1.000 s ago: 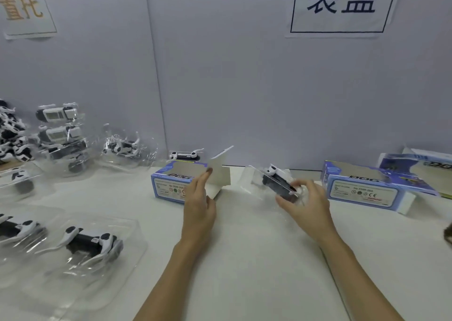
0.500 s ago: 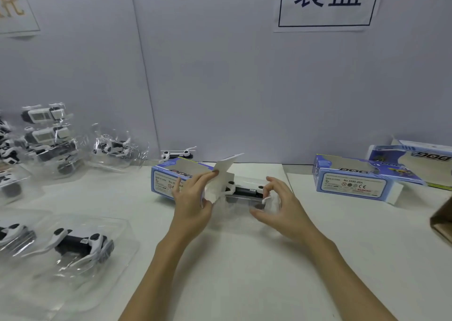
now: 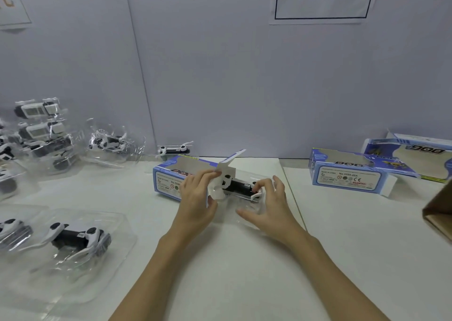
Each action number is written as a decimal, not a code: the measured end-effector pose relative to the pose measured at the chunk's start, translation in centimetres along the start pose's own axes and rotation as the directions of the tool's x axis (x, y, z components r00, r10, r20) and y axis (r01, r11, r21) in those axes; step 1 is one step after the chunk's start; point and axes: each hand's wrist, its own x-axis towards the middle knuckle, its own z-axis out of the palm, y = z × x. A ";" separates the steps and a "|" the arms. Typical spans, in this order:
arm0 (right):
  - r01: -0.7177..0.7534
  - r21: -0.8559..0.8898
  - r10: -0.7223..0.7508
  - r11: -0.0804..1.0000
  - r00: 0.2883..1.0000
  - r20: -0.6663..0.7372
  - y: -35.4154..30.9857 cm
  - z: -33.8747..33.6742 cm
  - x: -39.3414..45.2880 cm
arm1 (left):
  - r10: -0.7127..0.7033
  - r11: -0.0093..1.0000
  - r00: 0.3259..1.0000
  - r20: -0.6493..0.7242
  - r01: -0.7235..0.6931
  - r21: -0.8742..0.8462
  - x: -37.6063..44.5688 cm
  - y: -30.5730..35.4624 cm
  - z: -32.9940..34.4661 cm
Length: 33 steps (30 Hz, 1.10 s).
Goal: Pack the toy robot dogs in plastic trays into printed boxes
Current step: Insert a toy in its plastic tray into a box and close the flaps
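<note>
Lying half inside blue box, blk/wht dog.

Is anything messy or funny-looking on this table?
One thing stands out: a black-and-white toy robot dog lies bare by the back wall, behind the blue printed box, with no clear plastic tray around it that I can see. The other dogs at the left sit in trays. Nothing looks spilled or broken.

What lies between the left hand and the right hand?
In the head view, the toy robot dog in its clear tray lies between left hand and right hand.
</note>
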 end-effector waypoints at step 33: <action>-0.038 0.006 0.038 0.999 0.997 -0.069 -0.7 2.0 0.2 | -0.062 0.990 0.997 0.049 0.055 0.129 -0.1 0.1 1.1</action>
